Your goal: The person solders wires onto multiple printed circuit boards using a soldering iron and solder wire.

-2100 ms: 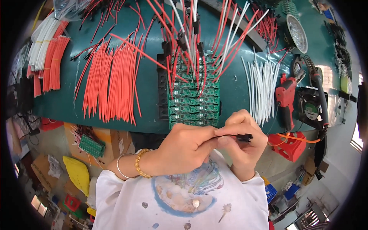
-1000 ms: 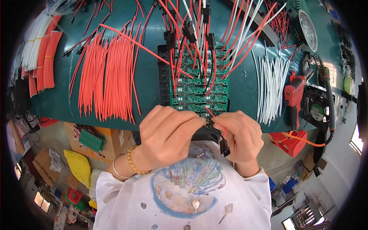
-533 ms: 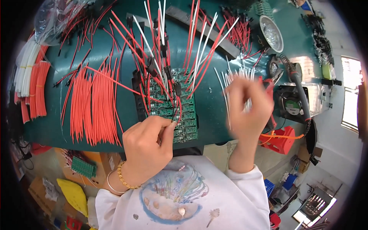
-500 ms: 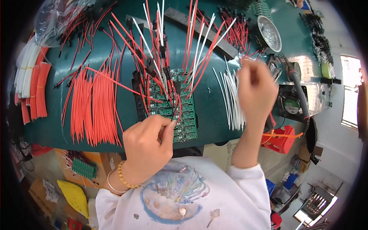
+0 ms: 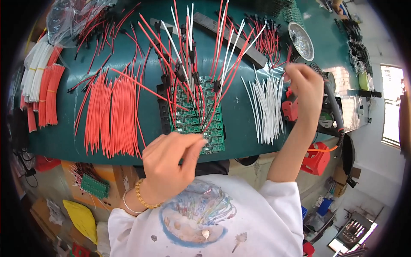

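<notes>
My left hand is closed in a pinch at the near part of a green circuit board panel. Red and black wires end right at its fingertips; whether they are gripped is hidden. Wires with black connectors and red and white wires rise from the panel, fanning away from me. My right hand is raised to the right of a row of white wires, fingers curled closed; what they hold, if anything, does not show. A red holder is just below its fingers.
Red wires lie in a wide row left of the panel, bundled red and white tubes farther left. Beyond are a metal bar and a round dish. A grey-handled tool with an orange cable stands at the right.
My right hand has moved right, away from the white wires, uncovering more of them. My left hand has shifted slightly right, still pinched. The whole view has moved a little.
</notes>
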The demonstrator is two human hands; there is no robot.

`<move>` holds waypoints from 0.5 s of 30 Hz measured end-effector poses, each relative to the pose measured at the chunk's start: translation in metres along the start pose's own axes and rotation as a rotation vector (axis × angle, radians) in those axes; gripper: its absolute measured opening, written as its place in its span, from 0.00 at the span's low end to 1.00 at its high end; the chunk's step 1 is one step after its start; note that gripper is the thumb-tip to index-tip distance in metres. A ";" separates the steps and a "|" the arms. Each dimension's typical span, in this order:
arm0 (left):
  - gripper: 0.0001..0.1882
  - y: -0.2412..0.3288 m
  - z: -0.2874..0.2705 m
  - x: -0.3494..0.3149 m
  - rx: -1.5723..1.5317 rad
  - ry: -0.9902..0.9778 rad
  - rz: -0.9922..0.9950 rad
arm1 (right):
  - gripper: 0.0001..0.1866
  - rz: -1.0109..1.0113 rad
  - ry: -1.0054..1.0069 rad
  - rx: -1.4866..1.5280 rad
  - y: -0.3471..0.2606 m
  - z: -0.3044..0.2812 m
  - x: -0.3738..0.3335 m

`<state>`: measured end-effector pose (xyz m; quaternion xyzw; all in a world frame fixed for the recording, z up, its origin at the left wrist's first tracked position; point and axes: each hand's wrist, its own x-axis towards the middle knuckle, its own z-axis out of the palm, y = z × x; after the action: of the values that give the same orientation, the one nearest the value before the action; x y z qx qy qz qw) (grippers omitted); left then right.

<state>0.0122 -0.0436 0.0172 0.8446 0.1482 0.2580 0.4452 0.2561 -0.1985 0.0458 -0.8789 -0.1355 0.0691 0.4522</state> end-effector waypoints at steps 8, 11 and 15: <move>0.12 0.004 -0.008 -0.007 -0.502 -0.206 0.025 | 0.07 -0.761 -0.345 -0.194 -0.033 0.041 -0.144; 0.13 -0.007 -0.027 -0.020 -0.324 -0.226 0.139 | 0.12 -0.858 -0.294 -0.040 -0.023 0.063 -0.158; 0.12 -0.018 -0.036 -0.031 -0.037 -0.125 0.323 | 0.16 -0.889 -0.250 0.032 -0.014 0.086 -0.155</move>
<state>-0.0337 -0.0240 0.0095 0.8633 -0.0220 0.2760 0.4219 0.0852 -0.1708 0.0072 -0.7133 -0.5517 -0.0239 0.4316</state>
